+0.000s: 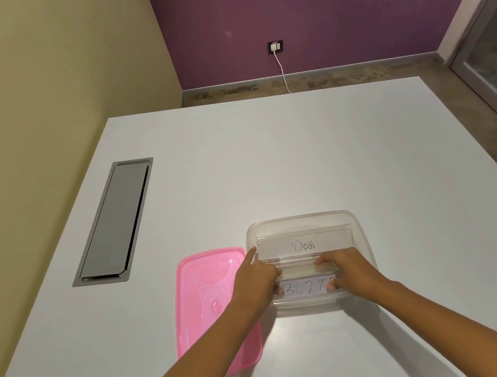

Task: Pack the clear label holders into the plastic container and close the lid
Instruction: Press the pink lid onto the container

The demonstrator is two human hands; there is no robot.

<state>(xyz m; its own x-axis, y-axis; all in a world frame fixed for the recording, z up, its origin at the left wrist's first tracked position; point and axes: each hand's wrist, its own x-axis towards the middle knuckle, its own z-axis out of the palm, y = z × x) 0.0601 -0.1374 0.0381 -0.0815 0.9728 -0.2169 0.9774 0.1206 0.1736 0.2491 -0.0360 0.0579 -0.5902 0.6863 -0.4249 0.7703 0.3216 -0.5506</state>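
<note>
A clear plastic container (pixel 357 222) stands on the white table, near the front. Inside it, at the far side, lies a clear label holder marked "DOG" (pixel 305 244). A second holder with a paper slip starting "BUTT" (pixel 306 287) lies at the near side, over the container's opening. My left hand (pixel 257 281) grips its left end, index finger stretched toward the container's left rim. My right hand (pixel 346 270) grips its right end, thumb on the paper. A pink lid (pixel 203 296) lies flat on the table just left of the container, partly under my left forearm.
A grey cable hatch (pixel 115 221) is set into the table at the left. The table (pixel 300 152) reaches to a far edge, with a purple wall, a socket and a white cable (pixel 280 63) behind it. A glass door frame (pixel 494 85) stands at the right.
</note>
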